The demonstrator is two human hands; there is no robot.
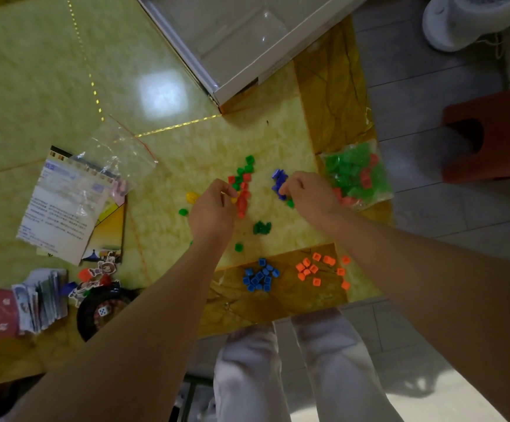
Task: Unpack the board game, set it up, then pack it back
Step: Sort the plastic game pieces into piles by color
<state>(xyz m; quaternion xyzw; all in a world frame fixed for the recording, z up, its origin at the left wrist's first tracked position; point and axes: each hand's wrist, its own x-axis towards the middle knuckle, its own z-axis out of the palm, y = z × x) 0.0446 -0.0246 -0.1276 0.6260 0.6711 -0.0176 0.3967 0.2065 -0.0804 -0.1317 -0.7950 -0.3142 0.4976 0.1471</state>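
Small plastic game pieces lie scattered on the yellow table (49,71). My left hand (214,205) has curled fingers pinching at a mixed red and green pile (241,185), beside a yellow piece (192,197). My right hand (308,194) pinches at dark blue pieces (279,179). Sorted heaps of blue pieces (260,275) and orange pieces (320,269) sit near the table's front edge. A small dark green cluster (261,228) lies between my arms. The open white game box (247,41) stands at the back.
A clear bag of green and red pieces (355,178) lies by the right edge. An empty zip bag (116,156) covers a rule sheet (62,205) and folded board. Play money and cards (34,303), character standees (95,278) and a dark dish holding a die (103,312) sit left. A red stool (491,138) stands right.
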